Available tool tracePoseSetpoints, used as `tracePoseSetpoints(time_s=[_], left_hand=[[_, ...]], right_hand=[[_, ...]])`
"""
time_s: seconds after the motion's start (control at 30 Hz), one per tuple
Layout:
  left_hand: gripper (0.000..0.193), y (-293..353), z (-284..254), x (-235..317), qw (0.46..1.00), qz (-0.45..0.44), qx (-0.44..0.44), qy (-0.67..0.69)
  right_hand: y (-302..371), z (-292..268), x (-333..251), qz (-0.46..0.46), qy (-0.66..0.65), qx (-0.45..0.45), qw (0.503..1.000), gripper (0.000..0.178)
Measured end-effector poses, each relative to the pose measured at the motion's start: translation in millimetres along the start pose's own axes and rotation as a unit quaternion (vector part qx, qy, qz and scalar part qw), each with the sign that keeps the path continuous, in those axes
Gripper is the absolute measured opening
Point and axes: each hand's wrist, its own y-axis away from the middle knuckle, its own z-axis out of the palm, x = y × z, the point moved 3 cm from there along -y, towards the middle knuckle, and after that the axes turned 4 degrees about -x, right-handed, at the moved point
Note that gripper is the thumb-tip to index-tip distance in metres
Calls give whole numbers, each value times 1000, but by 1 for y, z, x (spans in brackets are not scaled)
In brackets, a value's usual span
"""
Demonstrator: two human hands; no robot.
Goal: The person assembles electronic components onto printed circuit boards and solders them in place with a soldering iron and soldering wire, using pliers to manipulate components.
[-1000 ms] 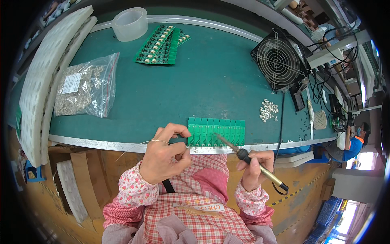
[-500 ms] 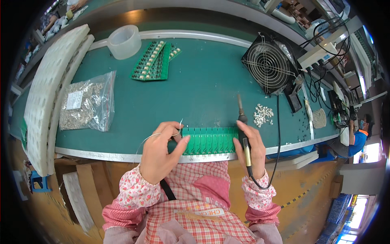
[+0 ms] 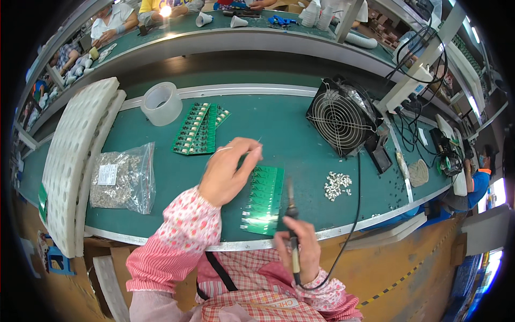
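A bare green circuit board (image 3: 263, 198) lies near the bench's front edge, its long side running away from me. My left hand (image 3: 230, 169) is just over its far left corner, fingers closed on a thin solder wire (image 3: 260, 140) whose tip pokes out past the fingertips. My right hand (image 3: 301, 249), slightly blurred, grips a soldering iron (image 3: 293, 225) to the right of the board. The iron's tip points away from me, apart from the board. A small pile of silvery-white parts (image 3: 337, 185) lies farther right.
Populated green boards (image 3: 196, 129) lie at the back beside a clear tape roll (image 3: 162, 103). A bag of small parts (image 3: 123, 178) and white foam trays (image 3: 78, 161) occupy the left. A black fan (image 3: 343, 118) stands back right; the iron's cord (image 3: 358, 209) runs toward it. Other people sit beyond.
The board has turned from lying crosswise to lengthwise. My left hand has moved up beyond its far corner; the right hand with the iron has dropped nearer to me. The view has tilted upward.
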Motion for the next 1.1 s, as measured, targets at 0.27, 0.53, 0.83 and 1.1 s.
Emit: tracePoseSetpoints(time_s=[0.27, 0.53, 0.83, 1.1], left_hand=[[11, 82, 7, 41, 954, 187, -142, -186], [13, 78, -12, 22, 977, 100, -130, -140], [21, 24, -10, -34, 984, -140, -89, 65], [13, 3, -9, -40, 990, -85, -100, 47]], right_hand=[[-32, -5, 2, -64, 36, -100, 992, 38], [-49, -5, 5, -113, 58, -158, 979, 30], [-80, 13, 19, 67, 18, -113, 991, 52], [-73, -13, 21, -34, 75, -59, 995, 34]])
